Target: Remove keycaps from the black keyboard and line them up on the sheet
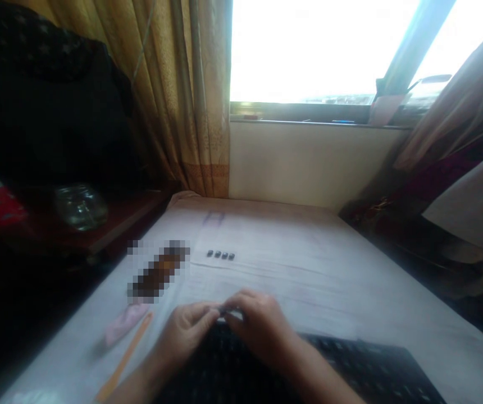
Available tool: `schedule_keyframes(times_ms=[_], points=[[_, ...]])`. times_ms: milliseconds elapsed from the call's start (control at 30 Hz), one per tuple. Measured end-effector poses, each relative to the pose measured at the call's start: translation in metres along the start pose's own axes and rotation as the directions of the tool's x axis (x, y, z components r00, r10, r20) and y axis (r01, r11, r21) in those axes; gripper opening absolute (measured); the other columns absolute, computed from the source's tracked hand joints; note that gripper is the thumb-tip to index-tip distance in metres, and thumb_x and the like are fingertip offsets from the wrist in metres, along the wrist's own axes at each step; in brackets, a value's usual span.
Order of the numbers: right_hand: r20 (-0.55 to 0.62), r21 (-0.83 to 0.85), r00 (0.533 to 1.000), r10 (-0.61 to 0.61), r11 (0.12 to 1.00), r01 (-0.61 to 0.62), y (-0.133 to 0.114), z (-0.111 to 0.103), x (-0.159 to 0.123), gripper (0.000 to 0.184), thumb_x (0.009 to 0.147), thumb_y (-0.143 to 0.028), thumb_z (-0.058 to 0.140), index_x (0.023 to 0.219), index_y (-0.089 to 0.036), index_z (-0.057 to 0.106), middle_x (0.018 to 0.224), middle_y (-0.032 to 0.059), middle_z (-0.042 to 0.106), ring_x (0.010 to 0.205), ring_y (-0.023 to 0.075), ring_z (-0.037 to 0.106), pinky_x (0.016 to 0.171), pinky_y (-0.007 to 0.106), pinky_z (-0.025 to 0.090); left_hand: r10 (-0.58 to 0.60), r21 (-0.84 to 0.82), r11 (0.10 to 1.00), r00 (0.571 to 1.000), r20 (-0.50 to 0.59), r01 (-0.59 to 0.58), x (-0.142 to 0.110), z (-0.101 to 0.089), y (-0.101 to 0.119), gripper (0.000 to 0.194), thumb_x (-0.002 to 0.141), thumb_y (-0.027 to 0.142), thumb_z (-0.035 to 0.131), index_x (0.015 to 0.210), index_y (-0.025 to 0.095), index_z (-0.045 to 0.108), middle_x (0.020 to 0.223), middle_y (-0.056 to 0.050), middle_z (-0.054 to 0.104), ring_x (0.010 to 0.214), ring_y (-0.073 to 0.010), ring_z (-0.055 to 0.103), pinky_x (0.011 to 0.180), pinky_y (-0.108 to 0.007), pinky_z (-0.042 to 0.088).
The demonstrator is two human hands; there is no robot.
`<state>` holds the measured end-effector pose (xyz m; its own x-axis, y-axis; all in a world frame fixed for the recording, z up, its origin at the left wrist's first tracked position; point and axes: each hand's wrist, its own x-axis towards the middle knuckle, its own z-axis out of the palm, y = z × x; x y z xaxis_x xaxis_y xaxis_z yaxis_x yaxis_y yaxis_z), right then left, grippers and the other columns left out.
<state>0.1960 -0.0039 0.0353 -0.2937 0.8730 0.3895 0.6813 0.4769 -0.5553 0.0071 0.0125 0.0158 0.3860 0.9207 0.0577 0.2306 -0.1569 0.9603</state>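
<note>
A black computer keyboard (368, 362) lies on the white sheet in front of me, partly covered by my forearms. Over its far edge, toward the left end, my two hands meet. My left hand (186, 328) is closed, thumb and fingertips pinched at a small dark keycap (223, 310). From the other side my right hand (258, 320) pinches the same piece, fingers curled over it. Most of that keycap is hidden by fingertips and blurred. Beyond the hands, several loose dark keycaps (221, 255) sit in a short row on the sheet.
Left of my hands are an orange stick-like tool (130, 348), a pink cloth-like item (126, 324) and a pixelated brown object (159, 272). A glass jar (82, 207) stands on a dark wooden ledge (119, 224). Curtains (199, 101) and a window are behind; clothes hang at right.
</note>
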Motion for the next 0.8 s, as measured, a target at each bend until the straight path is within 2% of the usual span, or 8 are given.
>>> schedule_keyframes(times_ms=[100,167,200,300,400,500,800], points=[[0.038,-0.039,0.997,0.064,0.997,-0.063,0.009,-0.016,0.013,0.013,0.078,-0.016,0.065,0.084,-0.022,0.075,0.084,0.0037,0.076,0.074,0.0179,0.07,0.071,0.026,0.053,-0.014,0.052,0.998,0.997,-0.075,0.018,0.002,-0.004,-0.005,0.038,0.081,0.05,0.061,0.105,0.024,0.075,0.104,-0.006,0.078,0.103,-0.0269,0.07,0.095,-0.04,0.053],[0.083,-0.126,0.98,0.18,0.977,-0.169,0.022,-0.03,0.03,0.014,0.079,-0.017,0.063,0.087,-0.022,0.075,0.086,0.0032,0.077,0.075,0.017,0.07,0.073,0.025,0.052,-0.014,0.087,0.996,0.989,-0.148,0.027,0.004,-0.01,-0.011,0.043,0.081,0.053,0.06,0.11,0.024,0.072,0.102,-0.006,0.078,0.102,-0.0263,0.07,0.095,-0.041,0.053],[0.089,-0.206,0.962,0.256,0.95,-0.234,0.031,-0.037,0.039,0.016,0.081,-0.018,0.062,0.089,-0.022,0.075,0.09,0.0032,0.077,0.078,0.0172,0.07,0.076,0.026,0.051,-0.011,0.103,0.994,0.984,-0.18,0.03,0.006,-0.012,-0.014,0.043,0.082,0.053,0.059,0.11,0.023,0.072,0.1,-0.006,0.078,0.1,-0.0259,0.071,0.094,-0.041,0.053],[0.082,-0.283,0.941,0.329,0.913,-0.295,0.061,-0.044,0.067,0.018,0.082,-0.018,0.06,0.092,-0.02,0.076,0.094,0.0063,0.077,0.085,0.021,0.07,0.078,0.029,0.05,-0.01,0.151,0.987,0.969,-0.248,0.049,0.011,-0.02,-0.025,0.044,0.083,0.057,0.054,0.101,0.022,0.074,0.091,-0.007,0.079,0.091,-0.0256,0.073,0.088,-0.041,0.056],[0.104,-0.331,0.927,0.359,0.892,-0.308,0.086,-0.033,0.085,0.019,0.082,-0.018,0.061,0.093,-0.021,0.076,0.096,0.0064,0.077,0.091,0.0213,0.07,0.079,0.027,0.049,-0.024,0.18,0.981,0.962,-0.271,0.075,0.014,-0.023,-0.033,0.046,0.084,0.058,0.051,0.096,0.021,0.075,0.084,-0.006,0.079,0.084,-0.0253,0.074,0.08,-0.039,0.058],[0.143,-0.365,0.919,0.367,0.883,-0.296,0.099,-0.018,0.095,0.021,0.083,-0.018,0.06,0.096,-0.021,0.076,0.099,0.0055,0.077,0.093,0.0203,0.07,0.08,0.025,0.048,-0.016,0.203,0.977,0.968,-0.251,0.068,0.014,-0.022,-0.036,0.043,0.085,0.056,0.05,0.094,0.022,0.075,0.082,-0.005,0.079,0.083,-0.0244,0.073,0.08,-0.037,0.058],[0.206,-0.438,0.908,0.364,0.864,-0.247,0.099,-0.004,0.105,0.025,0.086,-0.021,0.056,0.101,-0.021,0.075,0.103,0.0083,0.076,0.097,0.0212,0.069,0.079,0.025,0.047,-0.005,0.222,0.973,0.971,-0.241,0.06,0.013,-0.02,-0.031,0.042,0.086,0.054,0.048,0.091,0.023,0.076,0.08,-0.005,0.078,0.082,-0.0242,0.073,0.078,-0.036,0.058]])
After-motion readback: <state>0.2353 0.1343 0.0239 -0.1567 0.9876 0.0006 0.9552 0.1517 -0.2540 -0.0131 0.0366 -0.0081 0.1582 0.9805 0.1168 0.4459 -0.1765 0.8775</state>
